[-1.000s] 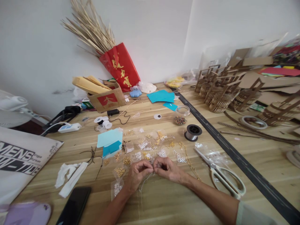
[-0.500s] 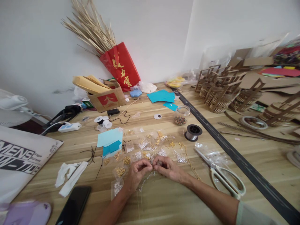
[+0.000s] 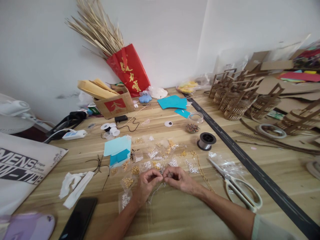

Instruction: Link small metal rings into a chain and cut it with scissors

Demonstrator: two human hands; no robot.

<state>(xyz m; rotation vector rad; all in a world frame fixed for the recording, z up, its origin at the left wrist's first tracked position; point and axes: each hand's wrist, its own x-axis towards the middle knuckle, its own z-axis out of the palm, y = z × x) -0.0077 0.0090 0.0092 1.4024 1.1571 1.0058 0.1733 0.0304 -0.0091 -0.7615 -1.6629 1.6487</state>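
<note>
Maybe the thin silver chain point(image 3: 155, 191) could slip and get mixed up with the silver pieces point(image 3: 173, 162), because they lie so near. It curves down below the left hand point(image 3: 149, 180) and right hand point(image 3: 178, 179), over the bench point(image 3: 192, 216). Both hands have fingers and thumbs pressed together; what they pinch is too small to tell

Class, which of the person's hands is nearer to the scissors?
Right. The right hand is left of the scissors, with the gold chain between them; the left hand is farther left, beyond the right hand.
</note>
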